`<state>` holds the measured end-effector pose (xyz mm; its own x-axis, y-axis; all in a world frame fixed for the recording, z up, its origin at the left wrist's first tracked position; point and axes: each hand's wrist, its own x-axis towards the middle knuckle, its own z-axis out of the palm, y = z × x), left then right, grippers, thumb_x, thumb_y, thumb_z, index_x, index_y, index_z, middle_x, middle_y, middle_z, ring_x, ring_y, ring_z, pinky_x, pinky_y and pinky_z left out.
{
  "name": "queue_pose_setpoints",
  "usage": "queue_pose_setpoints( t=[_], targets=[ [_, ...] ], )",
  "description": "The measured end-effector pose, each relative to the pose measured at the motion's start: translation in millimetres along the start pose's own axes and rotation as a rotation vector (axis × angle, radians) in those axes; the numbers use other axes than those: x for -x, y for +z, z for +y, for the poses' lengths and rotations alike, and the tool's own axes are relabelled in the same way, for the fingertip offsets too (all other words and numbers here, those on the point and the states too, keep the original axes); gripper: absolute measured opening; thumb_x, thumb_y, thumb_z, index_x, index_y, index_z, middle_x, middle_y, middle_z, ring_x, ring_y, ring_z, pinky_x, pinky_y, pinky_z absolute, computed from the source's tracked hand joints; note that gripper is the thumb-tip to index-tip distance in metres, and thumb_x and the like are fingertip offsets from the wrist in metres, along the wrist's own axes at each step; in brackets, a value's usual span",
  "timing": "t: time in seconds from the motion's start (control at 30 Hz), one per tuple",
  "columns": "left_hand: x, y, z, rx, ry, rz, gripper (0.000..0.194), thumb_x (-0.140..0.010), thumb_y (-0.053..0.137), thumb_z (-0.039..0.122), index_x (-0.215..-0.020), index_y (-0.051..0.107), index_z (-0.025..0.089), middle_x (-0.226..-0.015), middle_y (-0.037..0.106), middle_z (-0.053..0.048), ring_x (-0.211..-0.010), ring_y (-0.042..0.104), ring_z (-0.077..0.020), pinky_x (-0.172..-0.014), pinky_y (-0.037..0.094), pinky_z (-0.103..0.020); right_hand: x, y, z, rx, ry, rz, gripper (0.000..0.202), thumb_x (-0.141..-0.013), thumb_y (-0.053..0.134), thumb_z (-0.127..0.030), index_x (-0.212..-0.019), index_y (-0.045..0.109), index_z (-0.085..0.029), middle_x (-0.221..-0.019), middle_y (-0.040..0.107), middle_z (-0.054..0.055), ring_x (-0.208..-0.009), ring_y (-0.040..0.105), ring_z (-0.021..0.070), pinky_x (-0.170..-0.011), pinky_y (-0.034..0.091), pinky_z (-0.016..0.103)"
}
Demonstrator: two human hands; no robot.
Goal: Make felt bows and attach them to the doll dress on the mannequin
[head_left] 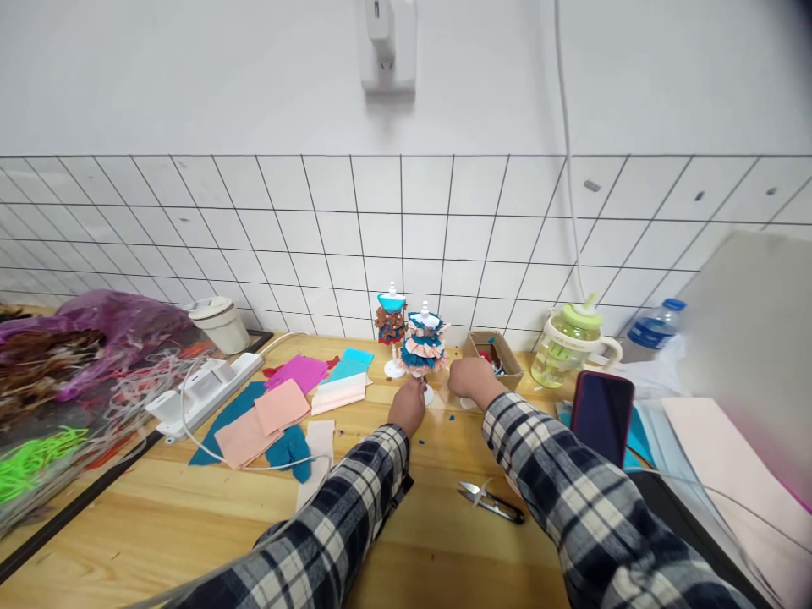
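Note:
A miniature dress form (425, 342) in a ruffled teal and peach dress stands upright on a white base. My left hand (407, 408) is closed at its stem, just under the skirt. To its right, my right hand (473, 382) is closed in a fist low over the table; a bit of white shows beneath it, and what the fingers hold is hidden. Behind and to the left is a second dress form (392, 326) with a turquoise top and brown ruffles. Thread snips (491, 502) lie nearer me, beside my right sleeve.
Fabric pieces (282, 410) and a power strip (206, 393) lie left, by a white cup (220, 324). A small cardboard box (507, 372) stands behind my right hand. Farther right are a green-lidded bottle (562, 355), a water bottle (656, 328) and a phone (601, 416).

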<state>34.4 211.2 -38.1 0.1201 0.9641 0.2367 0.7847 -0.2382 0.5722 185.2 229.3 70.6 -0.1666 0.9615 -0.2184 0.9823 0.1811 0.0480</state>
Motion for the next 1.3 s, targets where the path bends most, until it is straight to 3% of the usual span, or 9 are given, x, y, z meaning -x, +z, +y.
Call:
queue_pose_setpoints(
  t=[0.23,0.47,0.57,0.6,0.73,0.83,0.93,1.07,1.3],
  targets=[
    [-1.0,1.4,-1.3,-0.009,0.019,0.028,0.024,-0.093,0.033,0.02,-0.104,0.054,0.015,-0.093,0.064,-0.012,-0.088,0.061,-0.022,-0.078,0.044,-0.032,55.9,-22.3,10.3,-0.099,0.083,-0.037,0.033,-0.087,0.049,-0.032,-0.107,0.066,-0.013,-0.105,0.066,0.019,-0.099,0.063,0.026,-0.078,0.047,0.034],
    [-3.6,0.0,0.7,-0.025,0.001,0.035,0.023,-0.093,0.034,0.021,-0.104,0.053,0.014,-0.091,0.065,-0.012,-0.084,0.062,-0.0218,-0.075,0.044,-0.031,135.4,-26.5,29.3,-0.182,0.143,-0.041,0.025,-0.077,0.047,-0.02,-0.089,0.069,-0.019,-0.093,0.07,0.013,-0.086,0.065,0.0249,-0.064,0.043,0.029],
    [-4.3,-0.7,1.9,-0.029,-0.003,0.029,0.023,-0.093,0.035,0.022,-0.105,0.053,0.014,-0.091,0.065,-0.012,-0.085,0.063,-0.022,-0.075,0.044,-0.031,175.6,-8.2,34.3,-0.221,0.166,-0.017,0.023,-0.079,0.044,-0.019,-0.088,0.064,-0.023,-0.088,0.069,0.008,-0.079,0.064,0.0231,-0.058,0.038,0.028],
    [-4.3,-0.8,2.3,-0.031,-0.004,0.028,0.023,-0.093,0.035,0.022,-0.104,0.053,0.014,-0.092,0.065,-0.012,-0.085,0.063,-0.022,-0.075,0.044,-0.03,187.8,2.5,32.5,-0.274,0.165,0.051,0.021,-0.082,0.042,-0.02,-0.089,0.061,-0.023,-0.084,0.069,0.007,-0.076,0.064,0.0224,-0.056,0.037,0.027],
    [-7.1,-1.8,3.0,-0.045,-0.012,0.017,0.023,-0.094,0.035,0.022,-0.104,0.054,0.014,-0.094,0.065,-0.012,-0.088,0.062,-0.0217,-0.077,0.044,-0.031,222.6,63.9,2.3,-0.604,-0.03,0.22,0.02,-0.088,0.036,-0.02,-0.095,0.055,-0.023,-0.08,0.068,0.005,-0.071,0.062,0.0177,-0.058,0.037,0.025],
    [-15.5,-2.6,3.1,-0.055,-0.017,-0.009,0.023,-0.094,0.037,0.024,-0.104,0.056,0.014,-0.094,0.065,-0.01,-0.09,0.062,-0.02,-0.08,0.045,-0.032,230.5,109.6,-30.2,-0.76,-0.119,0.145,0.023,-0.089,0.034,-0.02,-0.088,0.057,-0.019,-0.082,0.068,0.009,-0.069,0.062,0.0181,-0.06,0.04,0.026],
    [-29.2,-2.2,4.1,-0.066,-0.035,-0.042,0.025,-0.093,0.046,0.03,-0.107,0.057,0.013,-0.1,0.063,-0.007,-0.091,0.061,-0.0184,-0.082,0.049,-0.037,225.4,135.6,-49.3,-0.857,-0.166,0.141,0.023,-0.087,0.036,-0.017,-0.085,0.058,-0.017,-0.081,0.068,0.01,-0.07,0.061,0.0181,-0.062,0.041,0.026],
    [-47.8,1.7,6.5,-0.074,-0.063,-0.068,0.03,-0.09,0.053,0.033,-0.112,0.056,0.014,-0.109,0.06,-0.008,-0.092,0.06,-0.0183,-0.08,0.052,-0.039,211.9,144.9,-50.9,-0.874,-0.313,0.302,0.026,-0.089,0.032,-0.019,-0.09,0.058,-0.018,-0.084,0.066,0.008,-0.073,0.058,0.0179,-0.067,0.042,0.027],
    [-76.7,12.8,8.3,-0.076,-0.089,-0.027,0.029,-0.091,0.05,0.034,-0.11,0.056,0.014,-0.102,0.062,-0.007,-0.087,0.061,-0.017,-0.079,0.052,-0.038,200.0,151.2,-47.7,-0.898,-0.349,0.318,0.021,-0.091,0.034,-0.024,-0.095,0.054,-0.02,-0.078,0.063,0.004,-0.067,0.054,0.0158,-0.062,0.039,0.024]
  ],
)
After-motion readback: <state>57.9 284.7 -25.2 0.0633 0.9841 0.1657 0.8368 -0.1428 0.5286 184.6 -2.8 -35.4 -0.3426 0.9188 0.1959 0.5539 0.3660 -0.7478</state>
